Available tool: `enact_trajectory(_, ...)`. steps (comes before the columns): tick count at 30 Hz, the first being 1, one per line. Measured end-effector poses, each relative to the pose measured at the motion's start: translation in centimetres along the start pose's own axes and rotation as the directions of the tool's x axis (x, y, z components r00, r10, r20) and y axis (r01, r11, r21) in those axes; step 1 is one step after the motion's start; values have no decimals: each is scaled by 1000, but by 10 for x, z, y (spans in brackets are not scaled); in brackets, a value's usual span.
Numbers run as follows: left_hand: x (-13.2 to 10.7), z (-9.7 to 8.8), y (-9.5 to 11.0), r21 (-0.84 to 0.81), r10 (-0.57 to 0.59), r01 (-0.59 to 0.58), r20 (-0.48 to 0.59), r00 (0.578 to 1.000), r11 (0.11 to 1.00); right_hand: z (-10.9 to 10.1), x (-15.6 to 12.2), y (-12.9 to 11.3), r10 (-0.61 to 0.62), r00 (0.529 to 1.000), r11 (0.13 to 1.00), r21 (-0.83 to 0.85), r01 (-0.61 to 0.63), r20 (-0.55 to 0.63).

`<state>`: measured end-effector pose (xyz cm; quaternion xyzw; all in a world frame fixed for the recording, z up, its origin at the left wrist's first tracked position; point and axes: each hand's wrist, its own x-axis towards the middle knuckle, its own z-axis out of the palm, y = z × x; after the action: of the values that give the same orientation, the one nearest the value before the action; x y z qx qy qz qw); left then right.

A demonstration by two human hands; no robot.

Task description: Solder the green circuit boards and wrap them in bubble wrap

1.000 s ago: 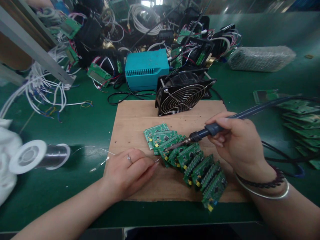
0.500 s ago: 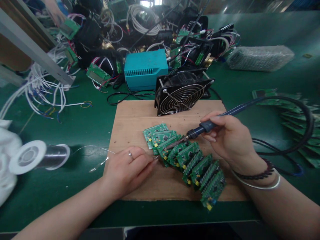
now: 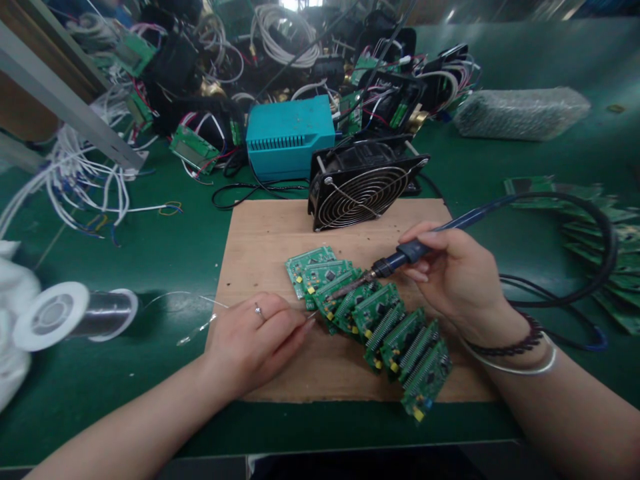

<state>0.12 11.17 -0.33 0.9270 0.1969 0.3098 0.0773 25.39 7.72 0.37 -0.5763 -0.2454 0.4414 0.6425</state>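
My right hand [image 3: 457,280] grips a soldering iron [image 3: 395,262] by its dark handle. The iron's tip lies over one of the green circuit boards [image 3: 383,310], near that board's left end. Several such boards overlap in a slanting row on a sheet of cardboard [image 3: 250,247]. My left hand [image 3: 260,333], closed in a pinch, holds a thin solder wire [image 3: 187,293] with its fingertips beside the same board. The wire runs back to a solder spool [image 3: 107,312] on the left. Whether its end touches the iron's tip I cannot tell.
A black fan [image 3: 365,190] with a wire guard stands behind the boards, beside a teal box [image 3: 290,137]. Wired assemblies are heaped at the back. White cables [image 3: 90,160] lie left, a bubble-wrapped pack [image 3: 520,113] back right, and more boards [image 3: 607,253] on the right, near the iron's cord.
The whole view has shifted very slightly. Both hands, the iron and the boards stay essentially in the same places.
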Motion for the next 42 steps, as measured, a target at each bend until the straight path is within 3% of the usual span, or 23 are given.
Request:
enact_trajectory(9, 0, 2, -1, 45, 15, -14, -14, 1000, 999, -2, 1, 3, -13, 1000, 1000, 7, 13, 14)
enact_trajectory(15, 0, -2, 2, -31, 22, -22, -26, 999, 999, -9, 3, 2, -21, 997, 1000, 18, 20, 69)
enact_trajectory(20, -1, -2, 1, -46, 28, -29, -21, 999, 999, -7, 4, -1, -15, 1000, 998, 53, 15, 2)
enact_trajectory(25, -1, 2, -1, -11, 24, -24, 7, 1000, 1000, -4, 2, -1, -3, 1000, 1000, 30, 2, 16)
enact_trajectory(42, 2, 5, 1, 68, 42, -43, 14, 999, 997, 0, -5, -5, -119, 992, 993, 27, 118, 38)
